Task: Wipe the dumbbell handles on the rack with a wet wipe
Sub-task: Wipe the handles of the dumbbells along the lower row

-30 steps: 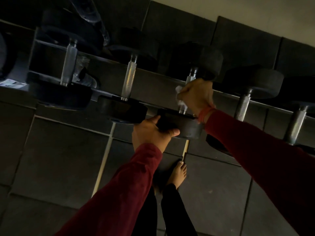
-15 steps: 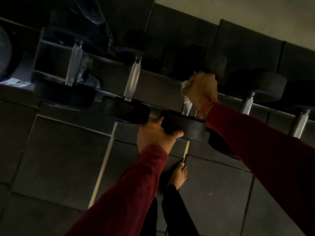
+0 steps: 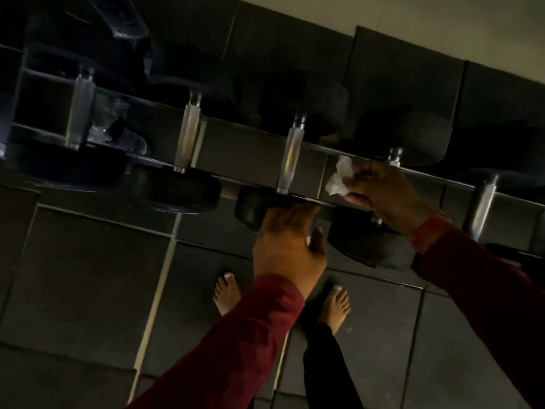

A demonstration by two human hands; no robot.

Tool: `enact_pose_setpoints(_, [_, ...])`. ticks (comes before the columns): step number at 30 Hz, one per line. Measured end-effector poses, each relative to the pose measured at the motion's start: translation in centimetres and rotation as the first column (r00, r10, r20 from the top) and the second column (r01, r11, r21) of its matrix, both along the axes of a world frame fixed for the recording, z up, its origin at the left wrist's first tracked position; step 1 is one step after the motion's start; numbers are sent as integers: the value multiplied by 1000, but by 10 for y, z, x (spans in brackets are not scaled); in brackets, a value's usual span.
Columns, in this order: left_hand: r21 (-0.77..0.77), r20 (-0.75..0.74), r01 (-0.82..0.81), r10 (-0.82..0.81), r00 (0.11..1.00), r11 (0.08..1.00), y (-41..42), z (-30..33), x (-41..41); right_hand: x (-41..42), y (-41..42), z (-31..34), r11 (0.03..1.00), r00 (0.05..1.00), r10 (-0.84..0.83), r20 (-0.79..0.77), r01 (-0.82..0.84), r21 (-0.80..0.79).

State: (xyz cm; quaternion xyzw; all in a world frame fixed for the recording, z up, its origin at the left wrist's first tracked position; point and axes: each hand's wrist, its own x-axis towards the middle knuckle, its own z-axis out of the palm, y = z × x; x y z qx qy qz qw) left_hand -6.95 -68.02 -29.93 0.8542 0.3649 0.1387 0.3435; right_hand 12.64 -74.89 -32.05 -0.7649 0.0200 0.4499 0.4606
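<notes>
Along the rack (image 3: 253,149), the first handle (image 3: 79,112) and the second handle (image 3: 188,137) are sitting untouched at the left, each spanning the rails between its dark weight heads. Next comes the third handle (image 3: 290,160), bare now, with the left hand (image 3: 287,246) cupping the near head (image 3: 253,206) below it, fingers curling loosely against the rubber and thumb sticking out to the right. Just right of that, the right hand (image 3: 383,193) is pinching the crumpled wet wipe (image 3: 339,175) between thumb and fingertips, holding it in front of the fourth handle (image 3: 393,160), which the hand is mostly hiding. A fifth handle (image 3: 483,202) is waiting at the far right.

To wipe well, the person would likely want to wrap the wipe fully round the steel and slide it end to end (twisting helps reach the back), while the left hand steadies that dumbbell's head so it is not rolling.

Compared with half a second ago, the right hand has come off the third handle and is moving rightward, and the view has swung right too.
</notes>
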Motion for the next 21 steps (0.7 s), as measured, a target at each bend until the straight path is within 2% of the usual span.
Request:
enact_pose_setpoints(2, [-154, -36, 1, -6, 999, 988, -23, -1, 20, 16, -25, 2, 1000, 1000, -7, 26, 7, 7])
enact_pose_setpoints(5, [-377, -183, -84, 15, 983, 923, -53, 0, 51, 41, -60, 0, 999, 999, 29, 41, -27, -44])
enact_pose_setpoints(8, [-491, -281, -197, 59, 958, 848, -76, -4, 71, 60, -84, 8, 969, 970, 239, 47, -235, -74])
enact_pose_setpoints(11, [-499, -321, -281, 126, 939, 820, -86, -14, 76, 65, -91, 9, 845, 839, 515, 174, -464, -264])
enact_pose_setpoints(13, [-473, -370, -326, 151, 917, 818, -85, -16, 78, 59, -86, 3, 780, 777, 606, 169, -540, -316])
enact_pose_setpoints(15, [-450, -407, -365, 177, 896, 816, -83, -16, 81, 52, -78, -8, 689, 670, 710, 216, -600, -406])
enact_pose_setpoints(16, [-443, -421, -380, 185, 888, 812, -83, -16, 82, 49, -73, -14, 650, 617, 747, 248, -600, -466])
enact_pose_setpoints(19, [-447, -427, -407, 209, 880, 797, -85, -17, 84, 34, -56, -25, 654, 573, 736, 360, -465, -596])
enact_pose_setpoints(21, [-459, -413, -405, 214, 885, 791, -86, -17, 83, 26, -44, -23, 574, 497, 799, 338, -465, -674])
